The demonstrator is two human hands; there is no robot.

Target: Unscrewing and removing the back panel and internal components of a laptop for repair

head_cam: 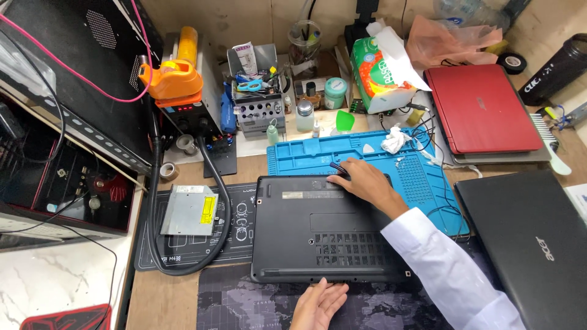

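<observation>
A black laptop (318, 229) lies upside down in front of me, its vented underside facing up. My right hand (361, 182), in a white sleeve, rests on its far edge and holds a small dark tool (338, 167) with the tip at the laptop's back rim. My left hand (317, 304) lies flat, fingers apart, against the laptop's near edge. Beyond the laptop lies a blue silicone work mat (306, 156).
A silver optical drive (190, 210) lies left of the laptop inside a loop of black hose (158, 244). A second black laptop (529, 235) and a red one (482, 110) sit on the right. A soldering station, bottles and a tissue pack crowd the back.
</observation>
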